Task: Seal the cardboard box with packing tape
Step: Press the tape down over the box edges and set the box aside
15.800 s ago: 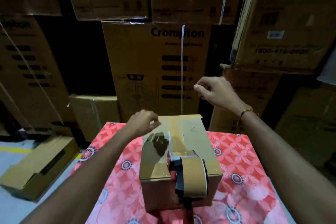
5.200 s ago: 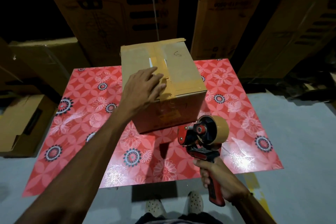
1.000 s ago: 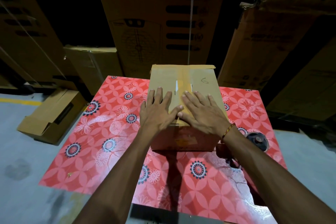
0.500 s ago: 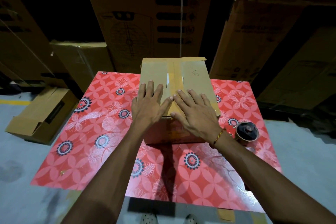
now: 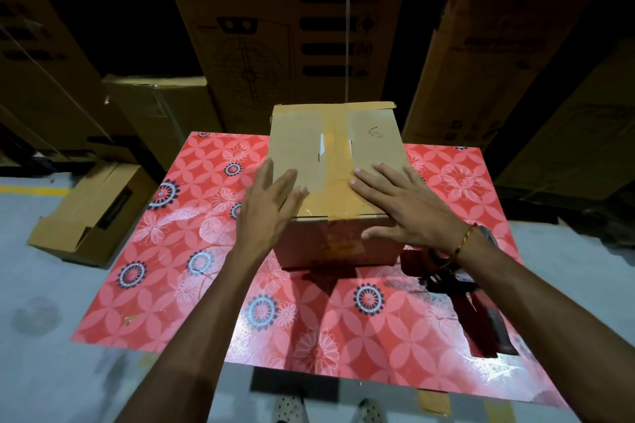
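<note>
Tall stacks of large brown printed cartons (image 5: 285, 27) walled in a dim storeroom, where a red tabletop (image 5: 192, 251) patterned with white and dark flowers stood on a grey concrete floor (image 5: 44, 336). A small brown cardboard box (image 5: 336, 178) sat toward the far middle of the tabletop, its flaps closed and a strip of tan packing tape (image 5: 338, 161) running down the centre seam and over the near edge onto the front face. A pen mark showed on the right flap.

The person's left hand (image 5: 266, 213) was spread flat with fingers loose, at the box's near left corner, grasping nothing; whether the palm touched the cardboard could not be told. The right hand (image 5: 405, 209), also flat and unclenched, lay over the near right part of the box top, fingertips reaching toward the tape strip and thumb hanging down over the front face. A red and yellow thread bracelet (image 5: 465, 242) circled the right wrist.

Just right of the box, partly hidden beneath the right forearm, a red and black handheld tape dispenser (image 5: 481, 299) lay on the tabletop, its handle pointing toward the near edge. An open, empty-looking brown carton (image 5: 92, 216) rested on the floor to the left of the tabletop. Two pale spotted shoes (image 5: 290, 410) showed at the bottom edge.
</note>
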`<state>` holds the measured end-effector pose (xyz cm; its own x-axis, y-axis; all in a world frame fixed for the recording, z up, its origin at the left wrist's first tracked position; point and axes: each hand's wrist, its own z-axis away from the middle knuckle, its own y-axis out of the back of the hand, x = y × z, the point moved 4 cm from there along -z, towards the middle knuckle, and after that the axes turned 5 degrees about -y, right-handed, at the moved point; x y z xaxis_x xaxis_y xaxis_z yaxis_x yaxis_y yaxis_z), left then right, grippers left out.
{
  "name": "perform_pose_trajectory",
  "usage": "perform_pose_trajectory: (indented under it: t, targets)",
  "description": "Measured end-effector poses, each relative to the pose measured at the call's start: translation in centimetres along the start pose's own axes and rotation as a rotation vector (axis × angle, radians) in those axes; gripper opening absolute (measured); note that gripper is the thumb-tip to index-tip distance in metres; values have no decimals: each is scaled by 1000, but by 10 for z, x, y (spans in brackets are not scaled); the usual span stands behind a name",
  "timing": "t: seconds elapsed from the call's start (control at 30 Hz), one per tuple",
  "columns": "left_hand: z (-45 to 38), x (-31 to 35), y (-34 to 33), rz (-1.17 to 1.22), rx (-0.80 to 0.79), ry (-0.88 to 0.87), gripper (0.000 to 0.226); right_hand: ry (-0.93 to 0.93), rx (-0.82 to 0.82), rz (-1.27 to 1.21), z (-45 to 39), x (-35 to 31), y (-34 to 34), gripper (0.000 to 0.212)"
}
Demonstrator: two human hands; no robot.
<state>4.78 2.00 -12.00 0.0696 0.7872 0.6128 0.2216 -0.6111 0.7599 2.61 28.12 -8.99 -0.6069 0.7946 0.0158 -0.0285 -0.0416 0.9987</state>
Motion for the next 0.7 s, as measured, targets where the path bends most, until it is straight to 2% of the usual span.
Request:
perform_pose_trajectory:
  t: [0.1,0.27,0.6,0.7]
  targets:
    - [2,5,1,103,-15,-39,67,-24,-2,-51,-4,3,-3,88]
    - [16,-7,13,152,-158,-154,97,-4,14,-79,-9,6,6,85]
    - [-19,43,80,67,22,-177,72,-10,9,-266,-23,15,94,65]
    - [-21,63,104,-19,75,-223,55,-44,-24,-298,-22,20,121,68]
